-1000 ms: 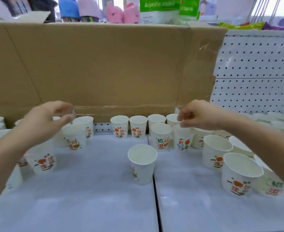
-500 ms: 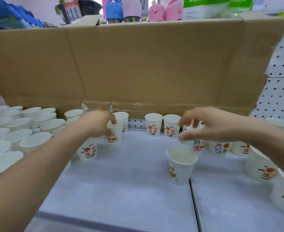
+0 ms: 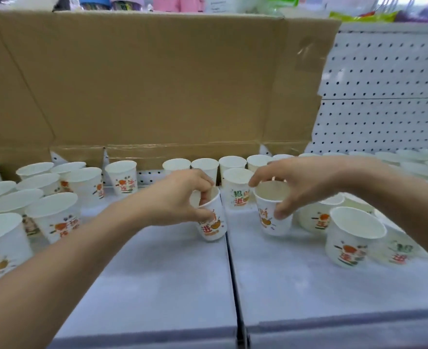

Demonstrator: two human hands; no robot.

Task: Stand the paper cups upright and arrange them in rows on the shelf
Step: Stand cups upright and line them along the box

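- Far left of the seam point(image 3: 231, 260) that splits the shelf point(image 3: 157, 285) into two panels, a left cluster of cups point(image 3: 53, 217) stands upright and close together. Their mouths face up and their prints face forward.
- The left hand point(image 3: 177, 197) reaches in from the left side of the seam. Its fingers are curled over the rim of the left cup point(image 3: 212, 226) and its thumb presses the printed wall, so it pinches the cup at the top.
- The left cup sits just left of the seam, leaning slightly, with its base at the shelf surface.
- Behind the seam, a back row of cups point(image 3: 232, 163) stands upright against the foot of the cardboard box point(image 3: 157, 84).
- The right hand point(image 3: 301, 182) comes in from the right side of the seam, spread wide over the right cup point(image 3: 268, 217). The thumb tip touches the rim on one side and the fingers curl down the outer wall on the other.
- The right cup is just right of the seam, mouth up. Whether its base touches the shelf cannot be told.
- Further right of the seam, a right cluster of cups point(image 3: 354, 238) stands upright in front of the pegboard point(image 3: 384, 96).
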